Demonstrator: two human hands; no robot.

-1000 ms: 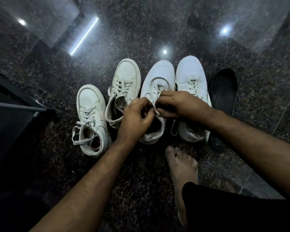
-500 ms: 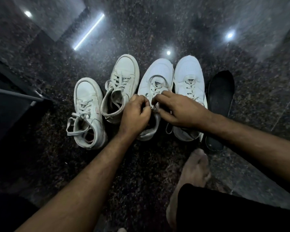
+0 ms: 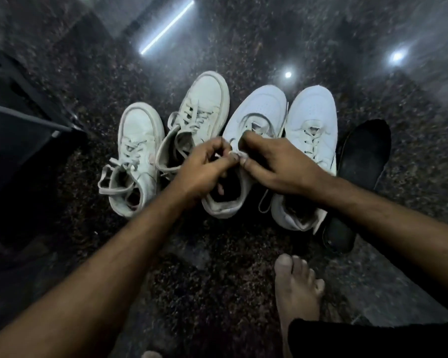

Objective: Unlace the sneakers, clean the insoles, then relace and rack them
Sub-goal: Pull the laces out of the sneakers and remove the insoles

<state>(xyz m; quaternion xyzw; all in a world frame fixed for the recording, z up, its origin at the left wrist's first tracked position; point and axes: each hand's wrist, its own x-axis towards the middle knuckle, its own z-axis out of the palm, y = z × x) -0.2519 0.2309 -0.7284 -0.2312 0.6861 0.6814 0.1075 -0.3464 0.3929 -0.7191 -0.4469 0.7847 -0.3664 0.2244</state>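
Observation:
Several white sneakers stand in a row on the dark granite floor. The third sneaker (image 3: pixel 259 109) from the left is the one under my hands. My left hand (image 3: pixel 202 166) and my right hand (image 3: pixel 272 164) meet over its tongue, and both pinch its white lace (image 3: pixel 234 155) between fingertips. The fourth sneaker (image 3: pixel 312 125) stands laced at the right, and a loose lace end (image 3: pixel 265 200) hangs between the two. A black insole (image 3: pixel 360 161) lies flat to the right of the row.
Two off-white laced sneakers stand at the left, one (image 3: pixel 137 140) nearer and one (image 3: pixel 204 99) further back. A dark rack frame with a metal bar (image 3: pixel 29 117) is at the far left. My bare foot (image 3: pixel 295 288) rests on the floor in front.
The view has shifted and my foot has moved. Both hands stay together over the third sneaker, working its lace near the tongue.

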